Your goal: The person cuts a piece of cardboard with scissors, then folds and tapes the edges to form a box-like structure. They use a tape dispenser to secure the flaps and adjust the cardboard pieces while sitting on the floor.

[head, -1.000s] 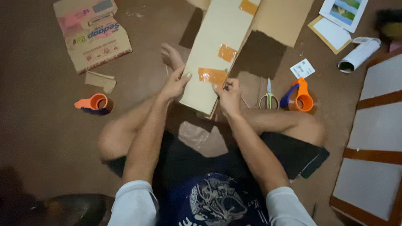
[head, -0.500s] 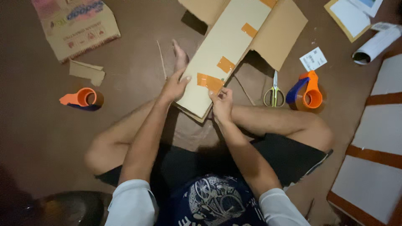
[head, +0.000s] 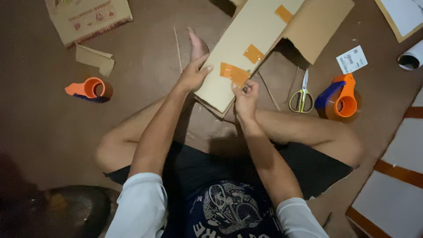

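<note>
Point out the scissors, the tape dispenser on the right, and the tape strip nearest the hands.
scissors [head: 302, 94], head view, on the yellow-green handles.
tape dispenser [head: 345, 99], head view, on its orange body.
tape strip [head: 234, 73], head view, middle of the orange strip on the cardboard.

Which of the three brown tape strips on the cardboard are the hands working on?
The nearest strip, by the cardboard panel's near end: the right hand pinches its edge. The middle strip and far strip lie untouched.

Tan cardboard panel [head: 246, 39] with orange tape strips [head: 234, 73]; yellow-handled scissors [head: 301, 94]; orange-and-blue tape dispenser [head: 340, 97].
</note>
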`<action>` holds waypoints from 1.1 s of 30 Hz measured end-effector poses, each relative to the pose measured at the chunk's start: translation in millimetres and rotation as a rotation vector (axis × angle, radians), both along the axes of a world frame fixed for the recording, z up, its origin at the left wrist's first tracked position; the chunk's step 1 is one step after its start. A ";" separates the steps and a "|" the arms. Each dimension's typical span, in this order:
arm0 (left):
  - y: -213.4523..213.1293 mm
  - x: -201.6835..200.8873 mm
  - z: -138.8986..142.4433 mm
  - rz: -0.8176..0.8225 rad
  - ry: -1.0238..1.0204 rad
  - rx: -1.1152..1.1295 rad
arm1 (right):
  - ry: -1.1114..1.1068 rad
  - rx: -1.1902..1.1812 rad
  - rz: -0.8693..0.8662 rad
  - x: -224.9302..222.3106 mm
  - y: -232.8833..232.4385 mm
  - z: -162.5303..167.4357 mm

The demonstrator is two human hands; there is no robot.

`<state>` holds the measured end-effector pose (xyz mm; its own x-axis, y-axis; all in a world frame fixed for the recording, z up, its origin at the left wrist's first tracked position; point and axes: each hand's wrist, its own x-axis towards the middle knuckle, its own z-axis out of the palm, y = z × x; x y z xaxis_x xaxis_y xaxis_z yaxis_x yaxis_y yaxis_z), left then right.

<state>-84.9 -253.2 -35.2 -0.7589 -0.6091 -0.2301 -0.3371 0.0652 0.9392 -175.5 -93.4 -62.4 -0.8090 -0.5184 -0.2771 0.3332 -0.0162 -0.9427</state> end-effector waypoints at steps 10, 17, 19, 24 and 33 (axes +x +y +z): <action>-18.7 -17.1 -10.7 -0.057 0.082 0.052 | 0.004 0.073 -0.023 -10.6 -13.2 -2.3; -29.3 -15.9 -29.0 -0.031 0.084 0.011 | 0.504 0.083 0.111 -7.0 -15.3 -18.6; -32.8 -16.8 -31.3 0.024 0.078 0.078 | 0.798 0.350 0.179 -8.2 -16.1 -23.7; -36.5 -4.6 -34.8 0.079 -0.027 -0.001 | 0.823 0.490 0.263 -14.3 -12.7 -29.7; 69.8 65.6 -71.4 0.973 0.190 0.668 | 0.935 0.480 0.241 -19.9 -16.4 -43.8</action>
<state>-19.3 -183.4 -106.6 -0.1020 -0.7495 -0.6541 0.1732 -0.6608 0.7303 -195.5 -109.9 -106.2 -0.6964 -0.6944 0.1809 -0.5775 0.3927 -0.7157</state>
